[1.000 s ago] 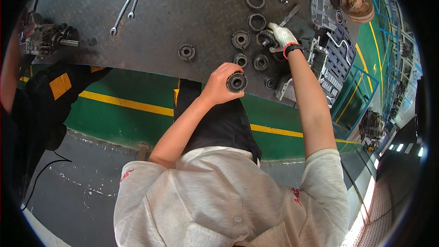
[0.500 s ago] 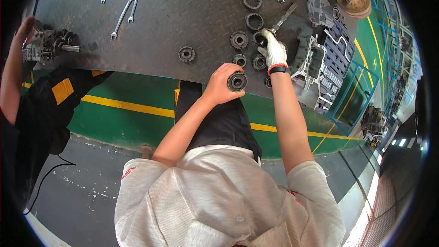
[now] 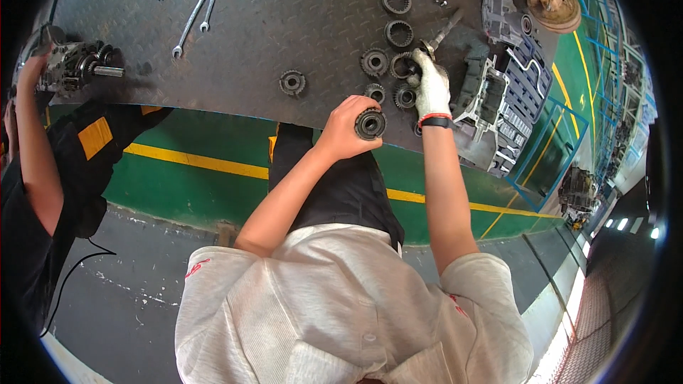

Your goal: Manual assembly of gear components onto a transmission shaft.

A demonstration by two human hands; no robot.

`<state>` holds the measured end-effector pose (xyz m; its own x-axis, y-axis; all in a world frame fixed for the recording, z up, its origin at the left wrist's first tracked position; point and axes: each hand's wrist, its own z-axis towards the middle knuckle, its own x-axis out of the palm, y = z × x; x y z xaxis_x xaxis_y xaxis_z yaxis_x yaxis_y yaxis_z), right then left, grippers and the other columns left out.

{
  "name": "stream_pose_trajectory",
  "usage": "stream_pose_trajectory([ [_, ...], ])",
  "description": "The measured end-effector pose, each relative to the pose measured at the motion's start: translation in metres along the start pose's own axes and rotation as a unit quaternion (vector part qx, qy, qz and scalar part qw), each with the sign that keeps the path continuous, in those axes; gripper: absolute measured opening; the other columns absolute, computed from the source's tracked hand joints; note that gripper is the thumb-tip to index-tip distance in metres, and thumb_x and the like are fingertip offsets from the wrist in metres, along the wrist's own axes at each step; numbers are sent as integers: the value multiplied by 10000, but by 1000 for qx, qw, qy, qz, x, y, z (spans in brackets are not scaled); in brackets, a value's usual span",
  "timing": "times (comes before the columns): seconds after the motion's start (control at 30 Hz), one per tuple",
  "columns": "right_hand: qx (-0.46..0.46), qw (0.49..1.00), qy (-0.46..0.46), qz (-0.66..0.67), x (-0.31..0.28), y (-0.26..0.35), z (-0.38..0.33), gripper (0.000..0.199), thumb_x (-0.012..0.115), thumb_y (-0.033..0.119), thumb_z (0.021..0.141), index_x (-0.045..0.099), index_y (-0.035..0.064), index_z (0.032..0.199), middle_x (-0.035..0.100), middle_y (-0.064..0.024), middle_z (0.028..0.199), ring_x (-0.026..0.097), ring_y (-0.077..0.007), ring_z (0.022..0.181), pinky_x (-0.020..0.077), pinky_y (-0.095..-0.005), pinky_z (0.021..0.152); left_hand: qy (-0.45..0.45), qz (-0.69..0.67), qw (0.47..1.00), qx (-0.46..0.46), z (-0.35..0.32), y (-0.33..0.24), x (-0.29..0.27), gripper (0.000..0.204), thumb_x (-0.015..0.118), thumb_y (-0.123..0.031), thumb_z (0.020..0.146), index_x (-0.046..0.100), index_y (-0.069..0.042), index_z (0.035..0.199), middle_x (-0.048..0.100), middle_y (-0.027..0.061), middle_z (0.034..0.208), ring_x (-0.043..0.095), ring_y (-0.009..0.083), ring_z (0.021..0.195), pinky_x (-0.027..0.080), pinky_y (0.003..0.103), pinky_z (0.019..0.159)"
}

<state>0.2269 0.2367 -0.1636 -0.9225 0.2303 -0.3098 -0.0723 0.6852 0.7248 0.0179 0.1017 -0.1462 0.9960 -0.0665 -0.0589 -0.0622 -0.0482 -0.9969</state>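
Note:
My bare left hand is closed around a dark toothed gear with a hole through its centre, held at the table's near edge. Farther right, my right hand, in a white knit glove, is curled down among the parts on the table. Its fingers are beside a toothed ring and at the lower end of a tilted splined shaft. What they hold, if anything, is hidden. Around it lie a gear, a smaller gear, another gear and two more toothed rings.
A lone gear lies left of my hands on the dark metal table. Several wrenches are at the far left. Castings and a tool case stand right. A co-worker's arm reaches a gear assembly.
My gloved right hand has shifted slightly, uncovering more of the toothed ring beside its fingers. My left hand keeps its gear in place. The co-worker's arm has moved at the left.

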Motion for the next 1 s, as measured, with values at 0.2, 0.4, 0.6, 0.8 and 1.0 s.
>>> stream_pose_trajectory([
  [0.2,21,988,-151,-22,22,-19,-7,592,933,398,833,695,-60,1122,666,-68,740,596,-152,591,473,-322,555,6,-2,1000,2,-1,-1,2,514,864,-120,639,684,-40,1114,725,147,1107,699,386,1087,568,459,955],
  [0.4,31,991,-129,-2,23,-30,-25,498,871,404,900,730,-28,1104,683,-53,809,591,-131,610,485,-293,556,26,2,1000,-5,0,-1,1,514,864,-77,644,698,-40,1129,739,128,1165,710,344,1131,561,428,1009],
  [0.6,12,999,-41,27,7,-27,-53,421,799,262,984,699,-22,1278,731,-54,1023,687,-129,780,570,-268,664,25,6,1000,-11,3,1,0,507,861,-67,645,696,-37,1123,738,127,1167,714,332,1123,563,417,1006],
  [0.8,-144,988,22,43,-10,-65,-54,516,923,104,846,675,-13,1282,720,-100,1152,698,-199,1008,583,-329,900,31,2,999,-12,3,0,-1,494,865,-62,664,696,-37,1127,736,126,1172,711,323,1121,562,412,995],
  [1.0,-263,956,-24,-129,7,-73,-54,599,1011,176,721,659,44,1187,571,-136,1249,636,-266,1080,549,-409,984,41,11,999,-10,3,-1,0,506,874,-60,660,696,-36,1133,735,130,1169,712,326,1111,562,417,988],
])
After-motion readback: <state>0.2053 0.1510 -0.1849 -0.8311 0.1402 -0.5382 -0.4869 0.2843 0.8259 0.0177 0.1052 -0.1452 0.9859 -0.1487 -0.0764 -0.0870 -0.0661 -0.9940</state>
